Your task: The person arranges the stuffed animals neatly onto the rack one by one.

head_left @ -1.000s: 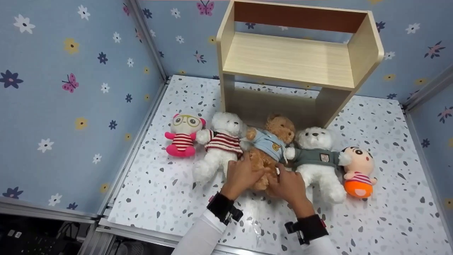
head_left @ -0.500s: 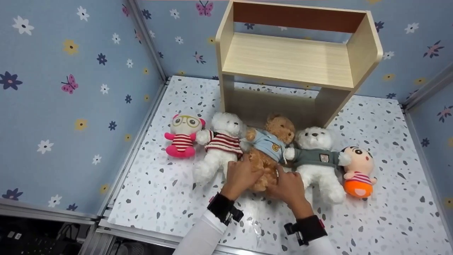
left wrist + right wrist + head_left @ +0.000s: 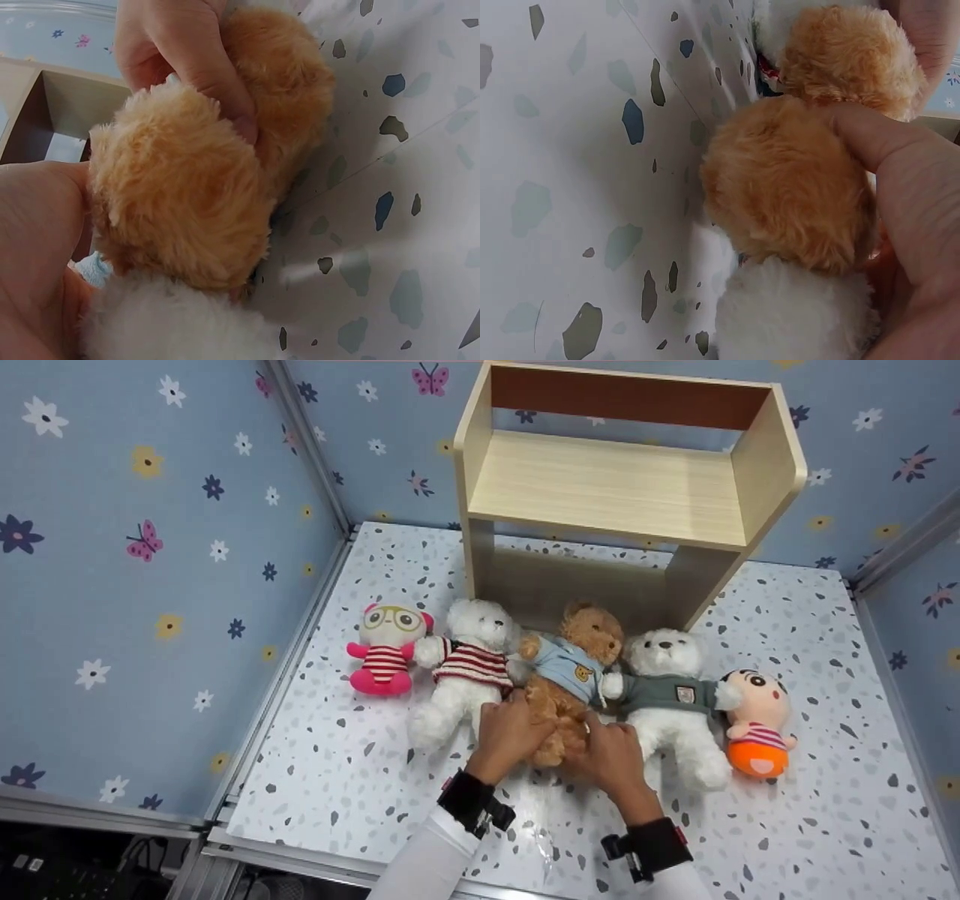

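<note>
- Your left hand (image 3: pixel 512 727) grips the brown bear (image 3: pixel 570 675) by one leg.
- Your right hand (image 3: pixel 611 746) grips the other leg, apparently; its fingers are partly hidden.

My left hand (image 3: pixel 512 729) slid slightly left and down-frame on brown teddy bear (image 3: pixel 568 675), fingers closing tighter round its leg. My right hand (image 3: pixel 611 750) crept slightly left toward frame centre, thumb pressed deeper into other leg. Bear's legs squeezed closer together between both hands. Whole scene sits slightly lower-left in frame: head camera shifted.
</note>
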Demonstrator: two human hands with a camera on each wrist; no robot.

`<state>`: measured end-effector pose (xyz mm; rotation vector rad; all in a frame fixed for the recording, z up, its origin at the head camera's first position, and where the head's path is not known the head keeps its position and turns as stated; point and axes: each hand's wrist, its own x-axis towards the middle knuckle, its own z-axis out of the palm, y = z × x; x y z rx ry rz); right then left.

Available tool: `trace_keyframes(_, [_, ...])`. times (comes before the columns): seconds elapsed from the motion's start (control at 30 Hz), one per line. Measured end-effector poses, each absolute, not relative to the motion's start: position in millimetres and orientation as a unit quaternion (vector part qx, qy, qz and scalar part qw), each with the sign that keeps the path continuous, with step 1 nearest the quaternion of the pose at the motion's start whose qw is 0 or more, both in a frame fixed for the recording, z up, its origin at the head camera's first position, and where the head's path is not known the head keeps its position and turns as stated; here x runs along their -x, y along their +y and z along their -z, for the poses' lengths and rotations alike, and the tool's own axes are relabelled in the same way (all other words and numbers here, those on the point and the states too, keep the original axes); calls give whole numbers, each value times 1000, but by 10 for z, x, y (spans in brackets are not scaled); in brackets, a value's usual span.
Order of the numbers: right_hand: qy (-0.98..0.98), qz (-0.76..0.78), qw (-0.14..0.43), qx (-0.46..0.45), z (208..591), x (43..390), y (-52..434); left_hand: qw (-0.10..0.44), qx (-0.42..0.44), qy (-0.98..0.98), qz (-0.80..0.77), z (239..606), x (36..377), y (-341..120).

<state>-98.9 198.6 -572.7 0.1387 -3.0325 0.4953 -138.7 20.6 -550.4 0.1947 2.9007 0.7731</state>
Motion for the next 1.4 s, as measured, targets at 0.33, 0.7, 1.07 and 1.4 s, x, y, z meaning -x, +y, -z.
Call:
trace_keyframes(0.33, [-982, -175, 56, -53, 5739, 985, 1989, 69, -71, 952, -290, 5515, 1384, 183])
trace_keyframes(0.7, [-978, -191, 69, -56, 5770, 959, 1997, 97, -58, 944, -310, 5491, 1373, 157])
trace_keyframes(1.07, [-975, -192, 94, -61, 5744, 932, 1981, 78, -59, 949, -301, 5494, 1346, 160])
trace_keyframes(1.4, [-968, -193, 136, -79, 5752, 929, 1981, 80, -44, 948, -306, 5466, 1331, 159])
